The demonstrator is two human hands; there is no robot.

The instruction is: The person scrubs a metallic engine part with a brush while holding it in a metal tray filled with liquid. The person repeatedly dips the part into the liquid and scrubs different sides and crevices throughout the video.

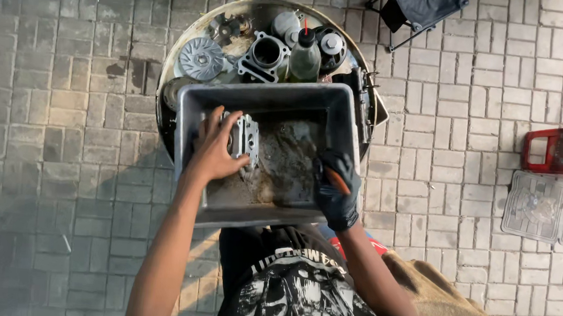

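A black glove is worn on the right hand (337,189); its surface is smooth and slightly glossy, and it ends at the wrist, beyond which the forearm is left uncovered. No glove is worn on the left hand (216,150), and that arm is likewise bare along its whole visible length. The torso is covered by a black T-shirt (299,288), short-sleeved, printed across the chest with white lettering above a large grey-and-white graphic. Tan, coarse-woven trousers (456,309) are seen at the lower right, creased over the leg.
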